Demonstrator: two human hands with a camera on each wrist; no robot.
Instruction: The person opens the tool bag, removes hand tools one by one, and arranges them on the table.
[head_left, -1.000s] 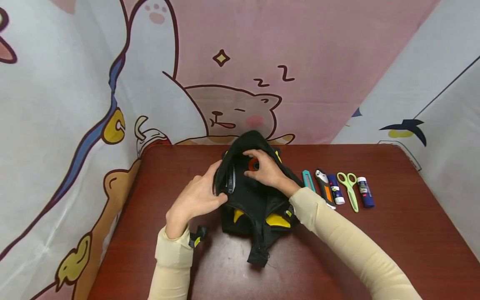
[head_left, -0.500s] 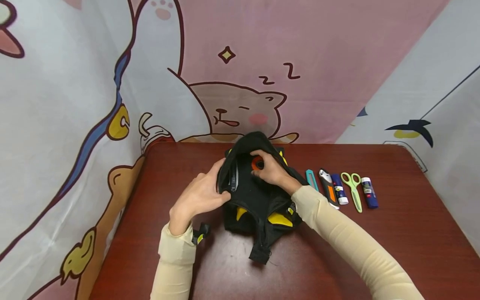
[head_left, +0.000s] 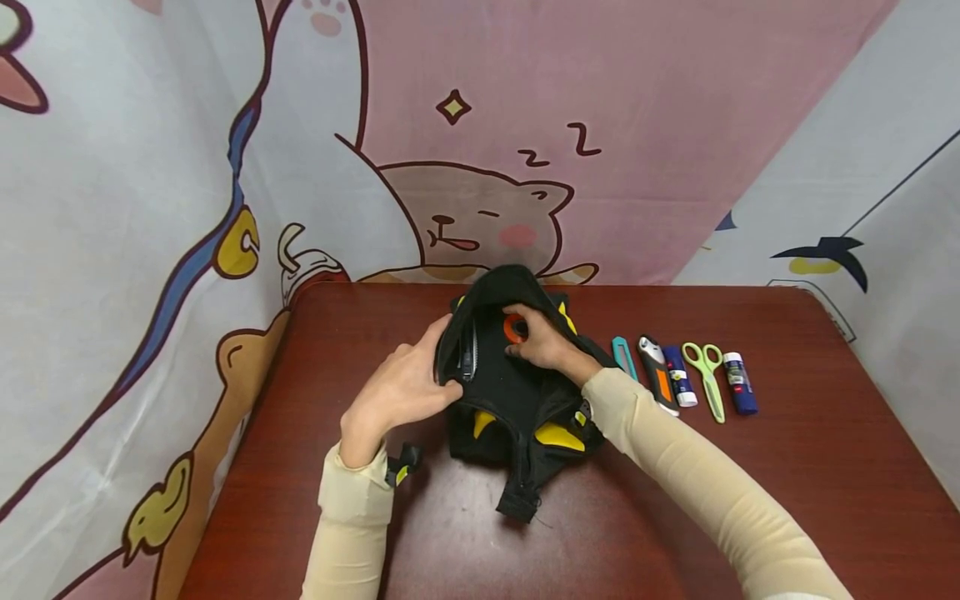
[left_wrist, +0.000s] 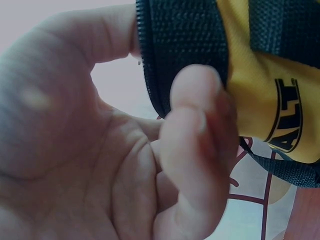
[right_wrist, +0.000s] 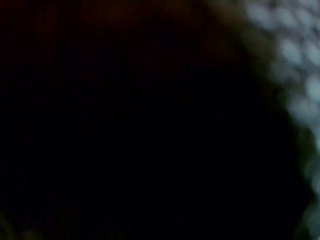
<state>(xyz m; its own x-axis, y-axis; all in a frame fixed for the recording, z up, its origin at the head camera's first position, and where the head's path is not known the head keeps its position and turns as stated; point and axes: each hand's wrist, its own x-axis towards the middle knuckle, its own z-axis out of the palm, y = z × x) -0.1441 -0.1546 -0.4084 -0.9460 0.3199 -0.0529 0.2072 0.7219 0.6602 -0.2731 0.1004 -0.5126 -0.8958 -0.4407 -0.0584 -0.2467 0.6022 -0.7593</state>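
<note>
A black fabric bag (head_left: 502, 392) with yellow patches sits on the table, its mouth held wide. My left hand (head_left: 399, 385) grips the left rim between thumb and fingers. The left wrist view shows the zipped black edge (left_wrist: 182, 35) against the thumb, and yellow outer fabric (left_wrist: 250, 117) lettered "ALT". Inside the mouth, my right hand (head_left: 546, 342) has thumb and index finger spread beside an orange ring (head_left: 512, 328) with a dark centre, like a tape roll. Whether it grasps the ring is unclear; its other fingers are hidden. The right wrist view is nearly black.
Right of the bag lie a teal cutter (head_left: 622, 357), a grey-and-orange utility knife (head_left: 657, 375), a blue glue stick (head_left: 679, 377), green scissors (head_left: 707, 375) and another glue stick (head_left: 740, 383). A printed cloth (head_left: 630, 100) hangs behind the table (head_left: 810, 450).
The head view has shifted slightly. My right hand has drawn a little to the right relative to the orange ring. My left hand keeps its grip on the bag's rim.
</note>
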